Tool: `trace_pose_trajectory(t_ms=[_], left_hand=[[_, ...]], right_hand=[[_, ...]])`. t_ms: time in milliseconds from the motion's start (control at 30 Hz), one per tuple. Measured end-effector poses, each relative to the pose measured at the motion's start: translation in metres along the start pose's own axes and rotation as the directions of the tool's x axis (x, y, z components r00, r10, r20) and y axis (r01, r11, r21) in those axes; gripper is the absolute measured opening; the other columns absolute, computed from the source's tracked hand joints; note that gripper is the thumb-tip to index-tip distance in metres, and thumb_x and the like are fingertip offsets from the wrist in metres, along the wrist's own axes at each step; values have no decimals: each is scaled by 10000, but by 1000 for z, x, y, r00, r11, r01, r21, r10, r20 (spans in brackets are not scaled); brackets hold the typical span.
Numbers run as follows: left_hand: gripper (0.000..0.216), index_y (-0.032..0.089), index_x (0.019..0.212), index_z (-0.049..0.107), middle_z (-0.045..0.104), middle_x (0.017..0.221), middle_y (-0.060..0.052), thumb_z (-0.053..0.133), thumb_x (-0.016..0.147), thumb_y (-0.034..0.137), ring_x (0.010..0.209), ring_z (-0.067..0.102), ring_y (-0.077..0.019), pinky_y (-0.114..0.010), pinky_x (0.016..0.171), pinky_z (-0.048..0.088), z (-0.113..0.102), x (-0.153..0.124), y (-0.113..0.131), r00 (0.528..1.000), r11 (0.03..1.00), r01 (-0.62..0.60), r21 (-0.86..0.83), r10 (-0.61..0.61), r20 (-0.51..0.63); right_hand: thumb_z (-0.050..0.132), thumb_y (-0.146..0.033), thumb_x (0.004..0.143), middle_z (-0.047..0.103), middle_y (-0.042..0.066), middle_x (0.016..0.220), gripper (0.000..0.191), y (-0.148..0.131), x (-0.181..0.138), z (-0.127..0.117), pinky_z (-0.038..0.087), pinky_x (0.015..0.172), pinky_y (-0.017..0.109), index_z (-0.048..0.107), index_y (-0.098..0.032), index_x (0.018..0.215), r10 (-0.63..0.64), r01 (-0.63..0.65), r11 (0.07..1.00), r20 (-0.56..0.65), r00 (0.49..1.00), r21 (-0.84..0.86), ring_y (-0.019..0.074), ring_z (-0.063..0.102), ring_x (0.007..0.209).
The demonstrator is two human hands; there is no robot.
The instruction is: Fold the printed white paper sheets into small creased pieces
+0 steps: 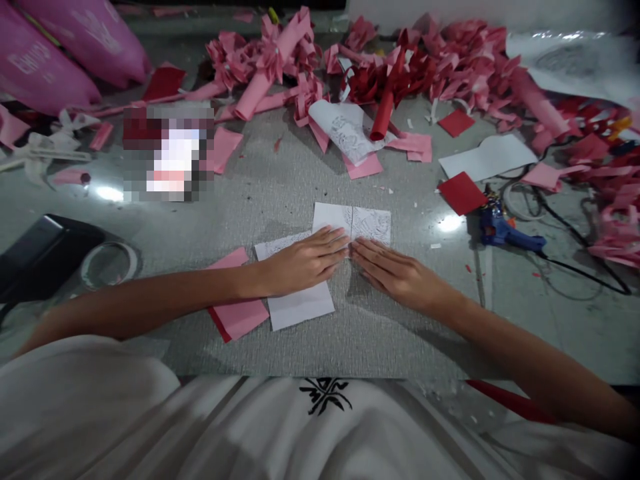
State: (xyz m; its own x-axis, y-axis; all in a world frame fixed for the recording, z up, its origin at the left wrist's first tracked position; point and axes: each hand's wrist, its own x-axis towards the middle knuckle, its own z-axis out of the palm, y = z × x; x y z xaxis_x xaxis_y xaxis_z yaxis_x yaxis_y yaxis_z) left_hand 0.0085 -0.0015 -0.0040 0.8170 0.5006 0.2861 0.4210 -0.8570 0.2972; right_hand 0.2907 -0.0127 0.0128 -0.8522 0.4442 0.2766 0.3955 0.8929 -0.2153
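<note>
A small white paper sheet [330, 215] with dark line drawings lies on the grey table, a crease or edge running down its middle. My left hand [313, 260] rests flat on its left part, fingers stretched out. From the right, my right hand [387, 268] lays its outstretched fingers on the lower right part, fingertips close to those of my left hand. Another white sheet [303, 308] lies beneath my left hand and wrist. Pink paper [240, 307] with a red piece under it sits below my left forearm.
Pink rolled and cut paper [270, 67] is heaped along the back, with red pieces [390, 87] among it. A blue glue gun [510, 230] with its cord lies right. At left are a tape roll [109, 265], a black box-like object [45, 250] and pink bottles [55, 60].
</note>
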Motion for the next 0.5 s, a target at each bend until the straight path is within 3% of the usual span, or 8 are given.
trace_pose_trajectory(t_ms=[267, 367, 500], left_hand=[[307, 114, 1277, 717, 689, 1443, -141, 481, 1104, 206, 1449, 589, -256, -499, 1275, 461, -1, -1, -1, 994, 998, 53, 47, -48, -99], [283, 132, 1119, 751, 757, 1301, -131, 478, 1100, 202, 1334, 675, -252, -488, 1220, 516, -4, -1, -2, 987, 992, 78, 103, -63, -147], [302, 145, 977, 729, 778, 1049, -122, 467, 1102, 230, 1076, 744, -257, -465, 1009, 608, -9, 3, -1, 981, 986, 102, 129, -78, -178]], right_hand=[[560, -102, 1045, 650, 159, 1490, 512, -6, -8, -8, 565, 1181, 493, 542, -142, 1555, 86, -86, 996, 23, 996, -1, 299, 612, 1411], [566, -133, 1051, 609, 116, 1550, 546, -1, -8, -15, 555, 1197, 482, 509, -211, 1589, 149, -148, 989, -45, 988, 26, 279, 598, 1431], [645, -298, 1037, 503, 172, 1635, 665, 12, -7, -14, 481, 1233, 592, 411, -173, 1646, 342, -344, 939, -100, 934, 3, 358, 469, 1530]])
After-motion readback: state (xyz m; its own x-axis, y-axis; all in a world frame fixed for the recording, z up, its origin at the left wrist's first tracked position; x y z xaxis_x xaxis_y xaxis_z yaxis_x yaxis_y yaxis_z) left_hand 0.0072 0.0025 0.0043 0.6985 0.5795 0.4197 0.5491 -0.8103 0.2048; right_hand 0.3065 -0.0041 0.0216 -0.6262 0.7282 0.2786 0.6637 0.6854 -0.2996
